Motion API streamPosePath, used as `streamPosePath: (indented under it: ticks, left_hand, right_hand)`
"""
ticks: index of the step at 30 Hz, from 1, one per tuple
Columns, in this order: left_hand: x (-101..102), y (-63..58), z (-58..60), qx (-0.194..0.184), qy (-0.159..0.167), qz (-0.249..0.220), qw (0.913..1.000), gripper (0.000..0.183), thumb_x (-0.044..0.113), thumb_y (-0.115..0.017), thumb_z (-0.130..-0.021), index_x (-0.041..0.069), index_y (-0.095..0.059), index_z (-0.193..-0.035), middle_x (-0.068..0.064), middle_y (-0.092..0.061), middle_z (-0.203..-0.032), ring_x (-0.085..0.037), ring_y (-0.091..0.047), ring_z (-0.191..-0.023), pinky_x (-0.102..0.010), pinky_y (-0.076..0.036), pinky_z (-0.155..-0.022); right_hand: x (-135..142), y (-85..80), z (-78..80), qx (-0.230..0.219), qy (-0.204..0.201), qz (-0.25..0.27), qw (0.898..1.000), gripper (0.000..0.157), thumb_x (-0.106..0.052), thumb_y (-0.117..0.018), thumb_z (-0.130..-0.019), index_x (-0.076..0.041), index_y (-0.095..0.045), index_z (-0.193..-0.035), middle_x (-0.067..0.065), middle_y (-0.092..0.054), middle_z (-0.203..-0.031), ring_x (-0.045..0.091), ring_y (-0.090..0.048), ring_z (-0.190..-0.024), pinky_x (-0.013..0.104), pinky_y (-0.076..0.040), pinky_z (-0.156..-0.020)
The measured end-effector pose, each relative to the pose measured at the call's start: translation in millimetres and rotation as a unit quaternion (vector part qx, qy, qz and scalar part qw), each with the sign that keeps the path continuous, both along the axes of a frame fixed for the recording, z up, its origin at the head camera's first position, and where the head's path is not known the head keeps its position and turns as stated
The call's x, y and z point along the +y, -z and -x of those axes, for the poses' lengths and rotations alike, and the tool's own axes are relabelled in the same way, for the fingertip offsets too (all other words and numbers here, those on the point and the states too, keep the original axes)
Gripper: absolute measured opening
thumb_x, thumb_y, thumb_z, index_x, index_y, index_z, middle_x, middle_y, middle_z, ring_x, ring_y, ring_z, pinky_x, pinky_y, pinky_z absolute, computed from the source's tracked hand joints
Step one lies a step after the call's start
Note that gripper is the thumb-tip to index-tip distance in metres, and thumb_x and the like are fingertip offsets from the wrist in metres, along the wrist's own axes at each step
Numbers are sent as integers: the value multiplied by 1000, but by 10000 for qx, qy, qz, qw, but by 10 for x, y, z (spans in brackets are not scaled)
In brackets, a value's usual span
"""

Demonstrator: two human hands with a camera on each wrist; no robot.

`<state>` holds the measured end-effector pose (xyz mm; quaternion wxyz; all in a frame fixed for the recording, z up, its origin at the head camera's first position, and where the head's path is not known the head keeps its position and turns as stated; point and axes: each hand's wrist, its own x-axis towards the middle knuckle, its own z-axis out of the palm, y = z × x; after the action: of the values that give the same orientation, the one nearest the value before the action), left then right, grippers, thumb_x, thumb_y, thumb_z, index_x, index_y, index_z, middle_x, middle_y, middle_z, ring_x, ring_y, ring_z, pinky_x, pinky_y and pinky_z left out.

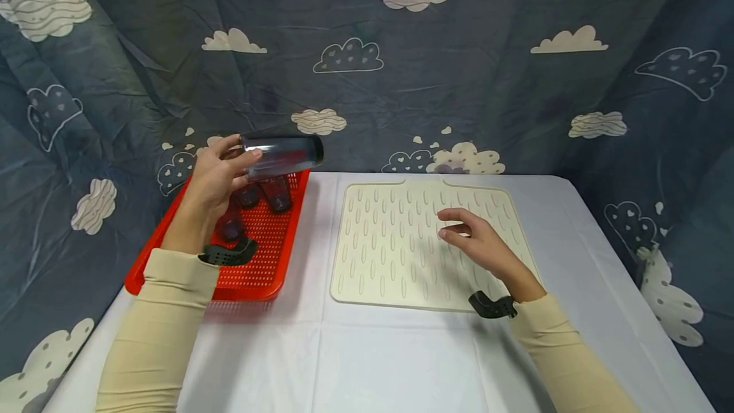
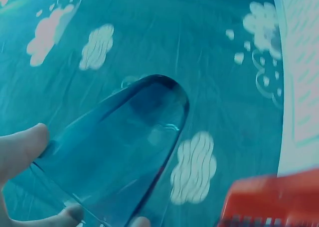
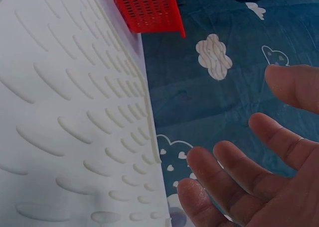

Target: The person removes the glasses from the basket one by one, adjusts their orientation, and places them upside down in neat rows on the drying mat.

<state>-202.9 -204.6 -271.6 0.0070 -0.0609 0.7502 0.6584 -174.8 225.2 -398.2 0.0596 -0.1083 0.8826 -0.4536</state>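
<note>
A dark, see-through drinking glass [image 1: 287, 155] lies sideways in the air above the red basket [image 1: 281, 273]. My left hand [image 1: 215, 174] grips it near its open rim, with the base pointing right. In the left wrist view the same glass [image 2: 124, 142] shows bluish, with a thumb and fingertips at its rim. Several dark glasses [image 1: 277, 195] lie in the basket, partly hidden by the left hand and arm. My right hand [image 1: 478, 244] hovers over the cream drying mat [image 1: 378, 247], its fingers loosely bent with nothing in them.
A white cloth covers the table [image 1: 395, 362]. The basket stands at the left edge and the mat lies right of it, with a strip of cloth between. Behind and at both sides hangs a dark curtain [image 1: 487, 94] with cloud prints.
</note>
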Motion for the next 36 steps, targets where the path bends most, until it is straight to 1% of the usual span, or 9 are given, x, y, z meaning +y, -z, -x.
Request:
streamPosePath:
  ticks: [4,9,13,16,21,25,28,33,36]
  left_hand:
    - [244,50,4,313,47,-407,9987,72,20,-66,-94,13,-29,-156,-7,-44,-139,-14,-53,-112,-47,-39,-116]
    - [484,183,20,714,143,-736,9946,64,14,-65,-94,10,-36,-151,2,-51,-120,-16,-54,-111,-45,-45,-111]
    - [657,298,13,979,341,-785,9915,64,10,-65,-93,9,-37,-151,5,-51,-114,-11,-53,-102,-29,-54,-97]
    - [796,366,-1,1178,557,-880,9876,64,4,-66,-91,8,-39,-149,5,-51,-114,-10,-52,-96,-18,-52,-81]
    - [1041,463,-39,1441,938,-972,9803,65,-4,-65,-87,4,-42,-147,1,-53,-115,-8,-56,-94,-17,-51,-78]
    - [1202,554,-58,1475,1243,-1066,9754,63,-4,-65,-87,2,-43,-146,-4,-53,-120,-11,-57,-97,-18,-52,-80]
    - [1276,600,-64,1451,1368,-1138,9733,63,-4,-65,-86,1,-43,-145,-7,-53,-122,-12,-57,-99,-19,-53,-81]
    - [1322,667,-71,1391,1379,-1022,9753,63,-4,-66,-85,1,-45,-144,-10,-54,-122,-13,-58,-98,-19,-52,-80]
    - [1347,701,-84,1288,1394,-1093,9757,63,-3,-66,-86,2,-44,-144,-11,-53,-124,-13,-58,-99,-19,-52,-79]
  right_hand:
    - [10,-13,-2,37,-43,60,10000,46,-21,-60,-99,-5,-49,-141,21,-51,-145,40,-57,-124,55,-50,-99]
    - [32,-28,0,76,-120,168,9998,47,-23,-60,-99,-5,-49,-141,21,-50,-145,40,-57,-125,55,-50,-99]
    - [41,-42,-2,85,-137,206,9997,47,-24,-60,-99,-6,-48,-141,20,-50,-145,40,-57,-126,56,-50,-100]
    - [43,-56,-5,92,-164,256,9995,47,-23,-60,-99,-6,-48,-141,21,-49,-145,40,-56,-126,56,-50,-100]
    - [57,-98,-18,125,-131,301,9994,48,-21,-60,-99,-5,-47,-142,21,-48,-146,42,-55,-127,56,-49,-101]
    - [63,-143,-29,131,-64,272,9995,50,-22,-60,-99,-7,-45,-143,21,-47,-148,42,-54,-129,57,-49,-101]
    - [71,-168,-42,129,-61,306,9994,51,-23,-61,-99,-8,-44,-144,20,-47,-148,42,-54,-130,57,-49,-101]
    - [100,-189,-60,150,-74,412,9990,50,-22,-60,-99,-7,-44,-144,21,-46,-149,43,-53,-130,58,-49,-101]
    - [111,-187,-60,197,-45,460,9987,51,-22,-61,-99,-9,-43,-145,20,-46,-148,42,-53,-130,57,-49,-100]
